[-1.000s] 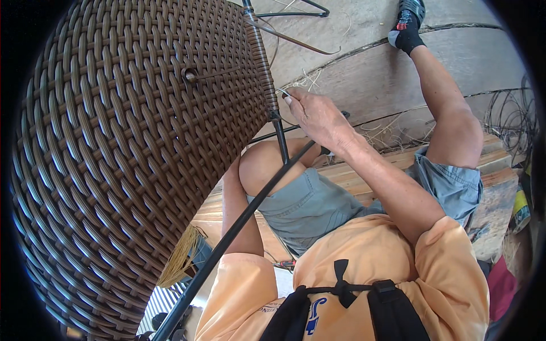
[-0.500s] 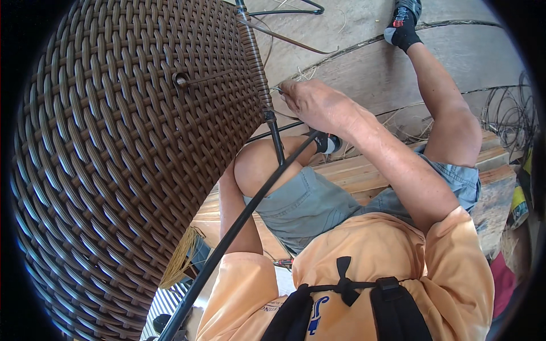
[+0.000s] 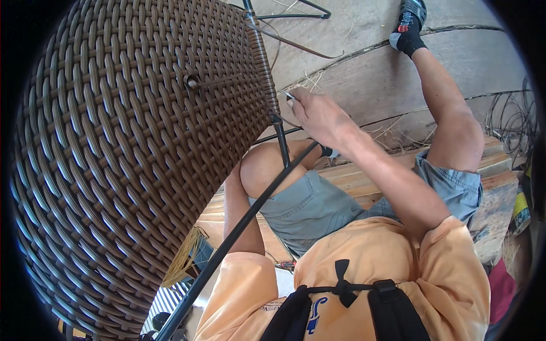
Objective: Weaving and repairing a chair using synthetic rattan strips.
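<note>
Firstly, risks, as judged: the thin pale piece (image 3: 289,95) could slip and scratch the weave if the pinch slackened or force came in askew. The loose brown strand (image 3: 301,45), jutting from the upper part of the panel's right edge, could kink or snag if a sleeve or hand caught it.

Fingers, right hand (image 3: 323,120): thumb and forefinger drawn together on the thin pale piece, its tip showing beyond them; the other fingers are largely hidden. Position: just beside the panel's right edge, near its lower corner.

Fingers, left hand: hidden behind the panel; spread and hold cannot be told. Left forearm (image 3: 243,219) visible, beside the near knee.

Woven brown panel (image 3: 131,148): one, at the person's left, its right edge bound over a wrapped bar (image 3: 263,62).

Black frame rod (image 3: 244,221): one, slanting below the panel's lower right corner.
</note>
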### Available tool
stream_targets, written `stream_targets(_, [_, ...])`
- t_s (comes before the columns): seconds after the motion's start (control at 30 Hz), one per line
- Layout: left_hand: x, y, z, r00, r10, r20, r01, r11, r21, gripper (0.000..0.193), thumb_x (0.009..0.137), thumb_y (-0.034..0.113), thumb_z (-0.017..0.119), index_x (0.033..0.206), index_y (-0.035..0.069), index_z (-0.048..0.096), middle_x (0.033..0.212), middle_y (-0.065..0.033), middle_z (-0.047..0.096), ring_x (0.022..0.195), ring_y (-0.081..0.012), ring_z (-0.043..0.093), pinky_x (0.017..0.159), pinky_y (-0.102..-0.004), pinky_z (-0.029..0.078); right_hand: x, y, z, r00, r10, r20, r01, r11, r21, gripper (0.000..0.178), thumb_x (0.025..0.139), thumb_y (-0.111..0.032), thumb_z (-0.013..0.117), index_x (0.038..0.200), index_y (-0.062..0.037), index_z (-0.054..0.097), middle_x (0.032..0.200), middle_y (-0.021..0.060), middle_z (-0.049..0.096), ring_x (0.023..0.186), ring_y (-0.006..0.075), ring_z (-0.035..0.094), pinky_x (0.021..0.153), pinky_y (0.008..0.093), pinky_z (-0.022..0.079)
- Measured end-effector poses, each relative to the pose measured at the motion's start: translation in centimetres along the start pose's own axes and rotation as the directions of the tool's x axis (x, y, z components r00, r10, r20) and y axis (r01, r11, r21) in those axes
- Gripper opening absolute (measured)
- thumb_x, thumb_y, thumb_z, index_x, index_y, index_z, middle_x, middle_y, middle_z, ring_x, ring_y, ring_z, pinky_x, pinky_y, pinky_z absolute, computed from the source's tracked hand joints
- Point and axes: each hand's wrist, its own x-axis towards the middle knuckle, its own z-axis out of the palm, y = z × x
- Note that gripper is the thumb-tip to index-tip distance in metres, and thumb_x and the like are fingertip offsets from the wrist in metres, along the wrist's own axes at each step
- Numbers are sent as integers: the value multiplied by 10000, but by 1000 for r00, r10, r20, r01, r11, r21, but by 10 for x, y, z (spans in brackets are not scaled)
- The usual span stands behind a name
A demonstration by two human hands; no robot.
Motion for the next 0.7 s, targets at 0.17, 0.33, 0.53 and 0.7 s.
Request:
stream_targets(0.17, [9,-50,9,714,656,-246,-354,640,682,496,894,246,554,1347,97,417,1403,-146,367,1293,-341,322,1073,-451,239,-1,-16,18,999,11,-45,-5,992,124,233,922,-187,421,969,19,519,781,300,584,826,468,570,713,507,443])
stream_targets(0.33, [12,-53,19,690,706,-162,-179,382,906,516,914,298,514,1378,118,379,1441,-119,313,1327,-323,271,1093,-463,202,-1,-9,22,1000,6,-15,-5,996,91,235,930,-190,410,973,16,515,775,300,582,818,470,568,708,504,444])
stream_targets(0.53, [12,-42,18,778,605,-168,-192,484,854,523,923,290,498,1396,124,347,1450,-124,290,1334,-331,253,1097,-470,190,-4,-11,17,993,-48,-111,64,988,142,226,932,-194,412,975,3,516,794,291,593,814,472,569,703,504,452])
stream_targets(0.7, [8,-49,12,728,657,-198,-271,541,796,520,923,281,496,1394,118,349,1451,-126,288,1335,-338,249,1099,-472,182,1,-15,16,1000,2,-21,-2,1000,-3,217,931,-184,409,968,6,508,816,290,596,830,468,571,717,508,448])
